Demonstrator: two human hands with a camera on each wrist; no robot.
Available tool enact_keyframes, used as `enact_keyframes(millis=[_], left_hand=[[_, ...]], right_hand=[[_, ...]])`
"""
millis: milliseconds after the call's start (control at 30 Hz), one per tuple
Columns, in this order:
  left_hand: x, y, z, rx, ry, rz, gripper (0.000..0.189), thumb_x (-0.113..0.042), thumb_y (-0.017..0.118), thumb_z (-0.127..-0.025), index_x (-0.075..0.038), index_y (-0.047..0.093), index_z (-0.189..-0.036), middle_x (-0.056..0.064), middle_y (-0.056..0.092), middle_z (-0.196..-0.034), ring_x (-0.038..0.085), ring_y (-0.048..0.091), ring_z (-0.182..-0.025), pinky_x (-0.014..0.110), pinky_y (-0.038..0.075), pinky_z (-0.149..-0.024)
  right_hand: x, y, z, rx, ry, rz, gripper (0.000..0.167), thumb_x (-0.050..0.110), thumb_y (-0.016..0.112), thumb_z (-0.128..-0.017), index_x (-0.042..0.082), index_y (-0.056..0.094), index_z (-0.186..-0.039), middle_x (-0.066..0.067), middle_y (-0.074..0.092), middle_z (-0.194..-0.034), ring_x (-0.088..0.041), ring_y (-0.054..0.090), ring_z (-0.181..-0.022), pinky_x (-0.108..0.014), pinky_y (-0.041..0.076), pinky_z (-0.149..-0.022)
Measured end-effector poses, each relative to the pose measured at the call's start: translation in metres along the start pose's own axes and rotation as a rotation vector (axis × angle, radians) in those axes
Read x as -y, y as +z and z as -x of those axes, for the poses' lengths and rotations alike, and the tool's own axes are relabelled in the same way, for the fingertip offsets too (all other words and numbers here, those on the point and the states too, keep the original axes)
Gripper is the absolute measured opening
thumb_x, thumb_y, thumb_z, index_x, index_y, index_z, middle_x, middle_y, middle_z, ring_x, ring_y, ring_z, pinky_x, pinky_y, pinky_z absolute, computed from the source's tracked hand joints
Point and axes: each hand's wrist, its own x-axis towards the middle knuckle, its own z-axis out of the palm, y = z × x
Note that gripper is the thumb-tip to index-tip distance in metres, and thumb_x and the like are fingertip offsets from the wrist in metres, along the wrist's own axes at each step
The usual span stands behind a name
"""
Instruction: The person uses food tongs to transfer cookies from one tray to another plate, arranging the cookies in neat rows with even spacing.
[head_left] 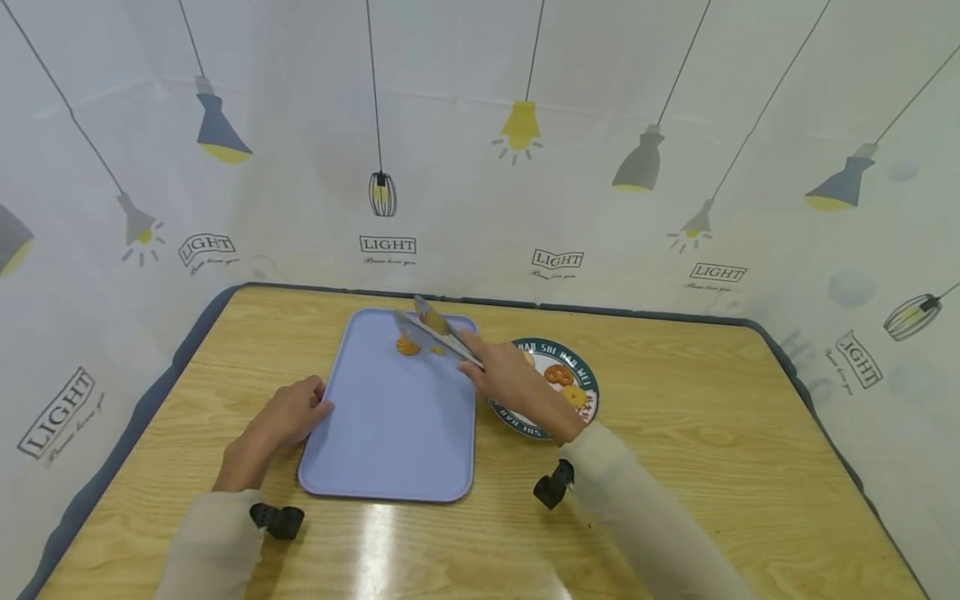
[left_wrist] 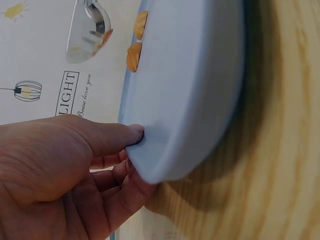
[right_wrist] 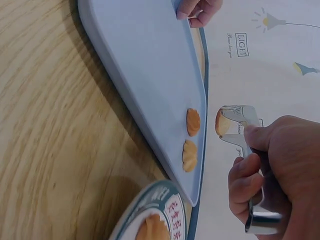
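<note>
My left hand point(head_left: 285, 415) pinches the left rim of a pale blue tray point(head_left: 390, 442), its thumb on top and fingers beneath in the left wrist view. My right hand point(head_left: 516, 380) grips metal tongs point(head_left: 459, 343) above the tray's far right part. Between the tong ends sits a round golden-brown cookie point(right_wrist: 219, 123), held above the tray. Below it, two cookies lie on the tray near its far edge: a darker, ridged one point(right_wrist: 193, 122) and a lighter, wavy-edged one point(right_wrist: 189, 156).
Right of the tray, partly under my right forearm, stands a round plate point(head_left: 592, 367) with a dark green lettered rim. It bears a pretzel-shaped cookie point(head_left: 558, 374), a yellow round cookie point(head_left: 574, 396) and other pieces. A lamp-patterned curtain point(head_left: 465, 208) rises behind the wooden table point(head_left: 712, 433).
</note>
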Motion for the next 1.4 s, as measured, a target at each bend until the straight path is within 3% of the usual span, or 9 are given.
enact_keyframes(millis=[267,533,767,1000,1200,1400], left_hand=[[0.001,0.000,-0.001,0.002,-0.013,-0.003,0.028,-0.017,0.052,-0.100,0.006,0.050,-0.116,0.020,0.061,-0.099,0.024,0.057,-0.082,0.032,0.047,-0.065],[-0.001,-0.001,0.000,-0.008,0.005,-0.012,0.028,-0.017,0.052,-0.100,0.006,0.051,-0.114,0.022,0.062,-0.101,0.025,0.057,-0.082,0.035,0.047,-0.067],[0.000,-0.002,0.001,-0.012,0.005,-0.008,0.028,-0.017,0.052,-0.100,0.007,0.051,-0.115,0.022,0.062,-0.101,0.025,0.057,-0.082,0.035,0.048,-0.068],[0.000,-0.001,0.002,-0.011,-0.001,-0.001,0.027,-0.017,0.052,-0.100,0.006,0.052,-0.115,0.020,0.062,-0.099,0.024,0.058,-0.081,0.034,0.047,-0.066],[0.000,0.001,0.001,-0.030,0.026,-0.001,0.025,-0.016,0.053,-0.099,0.006,0.052,-0.111,0.018,0.062,-0.093,0.023,0.056,-0.077,0.033,0.046,-0.064],[0.000,-0.001,0.001,-0.027,0.026,0.002,0.025,-0.015,0.053,-0.099,0.006,0.052,-0.110,0.016,0.061,-0.091,0.022,0.056,-0.076,0.033,0.046,-0.063]], right_hand=[[0.015,0.013,-0.016,-0.017,-0.049,0.066,0.055,0.029,0.055,-0.102,0.012,0.039,-0.152,-0.003,0.055,-0.067,-0.012,0.047,-0.052,-0.025,0.039,-0.051],[0.024,0.026,-0.027,-0.002,-0.005,0.062,0.056,0.031,0.055,-0.102,0.016,0.037,-0.153,-0.010,0.065,-0.084,-0.015,0.051,-0.058,-0.026,0.040,-0.053],[0.030,0.035,-0.036,0.027,0.007,0.117,0.056,0.032,0.053,-0.103,0.014,0.037,-0.153,-0.006,0.061,-0.074,-0.014,0.049,-0.056,-0.026,0.039,-0.052],[0.036,0.038,-0.040,0.057,-0.010,0.132,0.056,0.031,0.051,-0.103,0.012,0.035,-0.153,-0.005,0.066,-0.084,-0.013,0.054,-0.061,-0.027,0.043,-0.058],[0.037,0.041,-0.042,0.044,-0.031,0.154,0.057,0.030,0.052,-0.103,0.011,0.034,-0.153,-0.009,0.069,-0.105,-0.015,0.058,-0.074,-0.031,0.048,-0.068],[0.037,0.043,-0.042,0.055,-0.005,0.139,0.058,0.032,0.053,-0.102,0.013,0.033,-0.154,-0.009,0.068,-0.099,-0.016,0.057,-0.069,-0.029,0.045,-0.060]])
